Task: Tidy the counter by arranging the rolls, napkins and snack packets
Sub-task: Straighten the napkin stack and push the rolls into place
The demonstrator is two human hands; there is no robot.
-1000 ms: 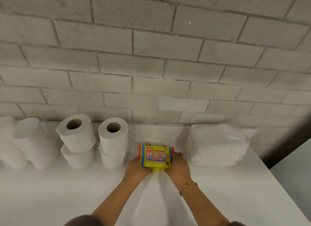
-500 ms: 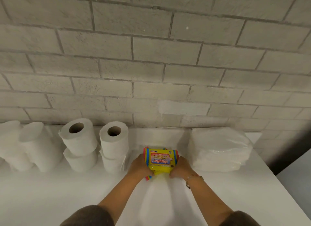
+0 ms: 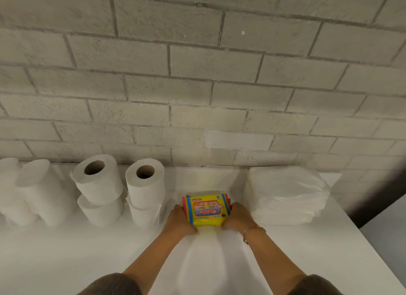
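So both hands are clamped on a stack of yellow packets [image 3: 206, 211] sitting on the white counter [image 3: 66, 261], pretty much dead centre. The left hand [image 3: 179, 222] presses in from the 9 o'clock side, the right hand [image 3: 238, 217] from 3 o'clock, fingers curled against the ends of the stack. The top packet says "Giggles", printed upside down from this angle, with red and blue stripes down its edges. There's a thin bracelet [image 3: 252, 231] on the right wrist.

At about 10 o'clock from the packets there are two little towers of toilet rolls, each one roll on another: the nearer tower [image 3: 145, 191] sits just beside the left hand, and the next tower [image 3: 98, 189] is just beyond it at 9 o'clock. Further out toward the frame's left edge are more white rolls [image 3: 33, 191], kinda washed out so I can't count them.

At 3 o'clock from the packets, a plastic-wrapped pile of napkins [image 3: 285, 195] sits against the grey brick wall [image 3: 197, 85], near the right hand but not touching it.
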